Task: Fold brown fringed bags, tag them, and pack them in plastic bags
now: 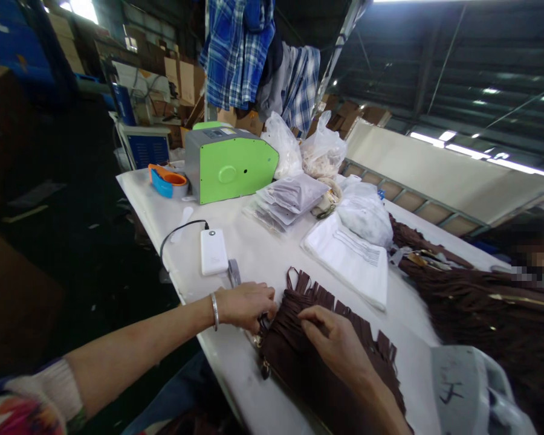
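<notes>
A dark brown fringed bag [308,356] lies on the white table [254,254], its fringe strips pointing away from me. My left hand [249,305], with a silver bangle at the wrist, is at the bag's left end, fingers curled over a dark strap or strip there. Bent over the fringe, my right hand [329,335] has its thumb and fingers drawn together on the brown strips; what lies between the fingertips is hidden. Near my left hand, a small zip pull hangs at the bag's edge.
Beyond my left hand lies a white power bank [213,252] with a cable. Farther back are a green machine [236,169], a tape dispenser [167,181], flat packets [292,196] and white plastic bags [349,260]. More brown fringed pieces [485,314] lie at right, beside a grey-white object [462,386].
</notes>
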{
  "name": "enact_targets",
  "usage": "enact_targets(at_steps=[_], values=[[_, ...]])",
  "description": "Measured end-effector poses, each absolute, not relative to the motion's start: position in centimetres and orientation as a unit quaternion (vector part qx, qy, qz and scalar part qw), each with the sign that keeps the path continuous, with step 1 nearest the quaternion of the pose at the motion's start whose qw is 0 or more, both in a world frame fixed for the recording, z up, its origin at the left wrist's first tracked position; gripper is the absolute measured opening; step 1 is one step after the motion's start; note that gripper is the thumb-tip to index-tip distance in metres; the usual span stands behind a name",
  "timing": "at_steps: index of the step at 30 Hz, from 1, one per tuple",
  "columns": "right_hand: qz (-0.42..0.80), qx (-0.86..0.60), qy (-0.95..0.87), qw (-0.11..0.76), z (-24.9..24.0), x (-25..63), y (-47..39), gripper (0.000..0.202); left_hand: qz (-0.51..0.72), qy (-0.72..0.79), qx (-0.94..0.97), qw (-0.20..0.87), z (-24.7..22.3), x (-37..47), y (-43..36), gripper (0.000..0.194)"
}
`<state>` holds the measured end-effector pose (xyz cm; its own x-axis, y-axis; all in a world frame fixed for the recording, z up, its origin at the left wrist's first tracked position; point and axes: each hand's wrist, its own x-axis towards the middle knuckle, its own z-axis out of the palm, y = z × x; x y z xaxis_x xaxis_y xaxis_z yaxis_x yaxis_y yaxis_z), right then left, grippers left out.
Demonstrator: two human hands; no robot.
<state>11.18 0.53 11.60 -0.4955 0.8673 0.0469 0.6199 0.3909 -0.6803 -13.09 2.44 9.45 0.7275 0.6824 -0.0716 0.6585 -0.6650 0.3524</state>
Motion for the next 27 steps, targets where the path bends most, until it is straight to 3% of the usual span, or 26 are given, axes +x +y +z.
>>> enact_targets(at_steps=[10, 14, 16, 27], values=[[0.211, -0.441, -0.857, 0.160, 7.4, 9.9, -1.6, 0.012, 0.006, 0.317, 0.924, 0.212, 9.5, -11.8, 2.6, 0.015], [0.207, -0.425, -0.864, 0.175, 7.9, 10.0, -2.1, 0.054, -0.008, 0.302, 0.903, 0.306, 9.6, -11.5, 3.9, 0.017], [0.202, -0.425, -0.864, 0.181, 7.9, 9.9, -2.4, 0.066, -0.017, 0.299, 0.893, 0.337, 9.9, -11.7, 4.6, 0.016], [0.201, -0.462, -0.843, 0.189, 7.9, 9.8, -2.6, 0.047, 0.017, 0.335, 0.859, 0.387, 13.1, -12.6, 4.3, 0.011]])
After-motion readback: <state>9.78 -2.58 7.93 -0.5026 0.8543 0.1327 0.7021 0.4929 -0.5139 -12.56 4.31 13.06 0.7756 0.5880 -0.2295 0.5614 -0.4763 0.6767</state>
